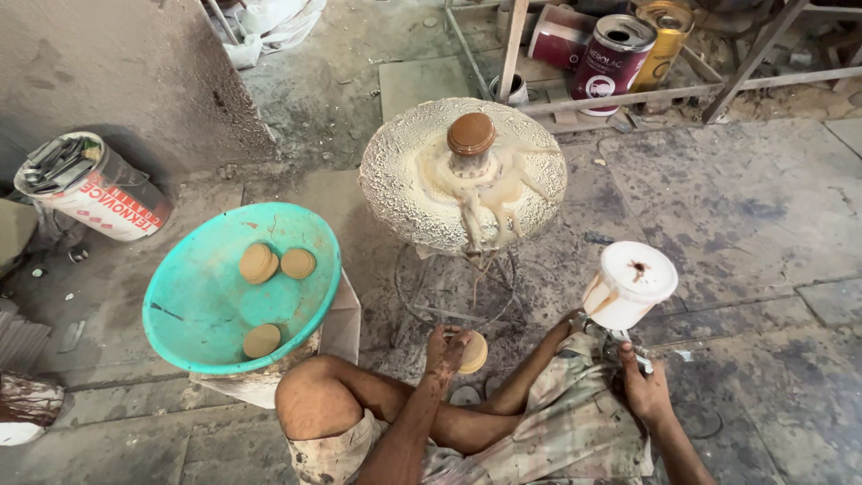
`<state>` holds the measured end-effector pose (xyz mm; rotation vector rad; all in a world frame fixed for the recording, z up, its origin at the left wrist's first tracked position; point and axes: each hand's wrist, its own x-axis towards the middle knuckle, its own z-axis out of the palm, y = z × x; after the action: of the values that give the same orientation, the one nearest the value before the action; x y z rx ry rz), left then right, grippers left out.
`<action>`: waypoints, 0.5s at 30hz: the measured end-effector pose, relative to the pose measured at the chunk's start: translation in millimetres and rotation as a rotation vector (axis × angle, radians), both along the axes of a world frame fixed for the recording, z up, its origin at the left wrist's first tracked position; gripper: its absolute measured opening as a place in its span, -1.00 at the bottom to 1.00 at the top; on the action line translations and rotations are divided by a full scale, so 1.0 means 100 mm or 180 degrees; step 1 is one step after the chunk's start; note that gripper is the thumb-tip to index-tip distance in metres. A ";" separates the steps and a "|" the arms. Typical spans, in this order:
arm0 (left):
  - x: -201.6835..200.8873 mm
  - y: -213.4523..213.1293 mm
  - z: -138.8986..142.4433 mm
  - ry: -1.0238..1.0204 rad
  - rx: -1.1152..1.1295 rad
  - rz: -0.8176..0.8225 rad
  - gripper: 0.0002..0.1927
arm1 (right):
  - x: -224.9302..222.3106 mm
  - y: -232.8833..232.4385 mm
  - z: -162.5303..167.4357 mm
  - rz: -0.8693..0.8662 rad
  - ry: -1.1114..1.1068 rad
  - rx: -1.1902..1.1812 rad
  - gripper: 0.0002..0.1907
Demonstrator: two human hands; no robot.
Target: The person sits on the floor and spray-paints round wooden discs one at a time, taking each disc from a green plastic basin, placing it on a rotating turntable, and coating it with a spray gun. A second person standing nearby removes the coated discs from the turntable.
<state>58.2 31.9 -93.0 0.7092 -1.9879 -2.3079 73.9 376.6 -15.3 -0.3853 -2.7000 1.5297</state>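
The left hand (pixel 446 348) pinches a small tan disc (pixel 473 353) low before the crusted turntable (pixel 404 171), the right hand (pixel 645 388) grips the spray gun (pixel 626 292) (cup upright), and a loose pinch could drop the disc onto the gritty floor (pixel 763 224).

Basin (pixel 193 310) with discs (pixel 259 263) left of turntable (pixel 404 180); cans (pixel 613 57) behind.

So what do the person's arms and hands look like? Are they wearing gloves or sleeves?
No gloves and no sleeves: both arms are bare right down to the hands. The left hand and its forearm are speckled with pale paint splashes and dust. The right hand is bare too, with no watch, ring or bracelet showing. The only clothing in view is a pair of paint-stained, blotchy shorts.
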 end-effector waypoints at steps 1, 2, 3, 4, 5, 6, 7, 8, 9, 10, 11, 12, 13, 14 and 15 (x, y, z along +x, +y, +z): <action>-0.01 0.00 0.00 0.0049 0.0012 0.0028 -0.62 | 0.00 -0.01 0.01 -0.0021 0.0065 -0.0013 -0.22; -0.01 0.00 0.00 0.0101 0.0024 0.0058 -0.62 | 0.00 -0.03 0.01 -0.0041 0.0132 -0.0026 -0.23; -0.02 0.00 0.00 0.0108 0.0014 0.0060 -0.63 | -0.01 -0.03 0.02 -0.0003 0.0347 0.0007 -0.24; -0.02 0.00 0.00 0.0112 0.0004 0.0059 -0.64 | -0.01 -0.03 0.02 0.0034 0.0560 0.0040 -0.25; -0.02 0.00 0.00 0.0114 -0.0005 0.0056 -0.65 | 0.00 -0.03 0.03 0.0069 0.0769 0.0074 -0.26; -0.02 -0.01 0.00 0.0165 -0.0022 0.0042 -0.67 | 0.00 -0.03 0.04 -0.0008 0.0463 -0.0057 -0.26; -0.03 -0.01 0.00 0.0217 -0.0038 0.0029 -0.68 | 0.01 -0.03 0.05 -0.0082 0.0158 -0.0188 -0.27; -0.03 -0.01 0.00 0.0269 -0.0055 0.0018 -0.69 | 0.01 -0.03 0.05 -0.0151 -0.0149 -0.0320 -0.27; -0.03 -0.01 -0.01 0.0365 -0.0116 -0.0030 -0.73 | 0.01 -0.03 0.05 -0.0077 -0.0109 -0.0368 -0.26; -0.02 0.00 -0.02 0.0459 -0.0176 -0.0076 -0.75 | 0.02 -0.02 0.05 -0.0002 -0.0071 -0.0415 -0.25; -0.02 0.00 -0.03 0.0558 -0.0234 -0.0118 -0.75 | 0.02 -0.02 0.05 0.0076 -0.0030 -0.0460 -0.25; -0.02 0.01 -0.04 0.0597 -0.0257 -0.0129 -0.76 | 0.02 -0.01 0.04 0.0095 -0.0003 -0.0474 -0.26; -0.02 0.02 -0.05 0.0633 -0.0283 -0.0142 -0.76 | 0.02 -0.01 0.03 0.0112 0.0020 -0.0491 -0.27; -0.02 0.03 -0.05 0.0671 -0.0307 -0.0155 -0.77 | 0.01 0.00 0.02 0.0129 0.0045 -0.0506 -0.28; -0.02 0.03 -0.06 0.0635 -0.0226 -0.0122 -0.77 | 0.01 0.01 0.00 0.0097 -0.0023 -0.0419 -0.26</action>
<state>56.1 35.1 -98.6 0.4213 -1.9978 -2.2159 75.0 377.2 -15.0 -0.3546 -2.6304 1.7233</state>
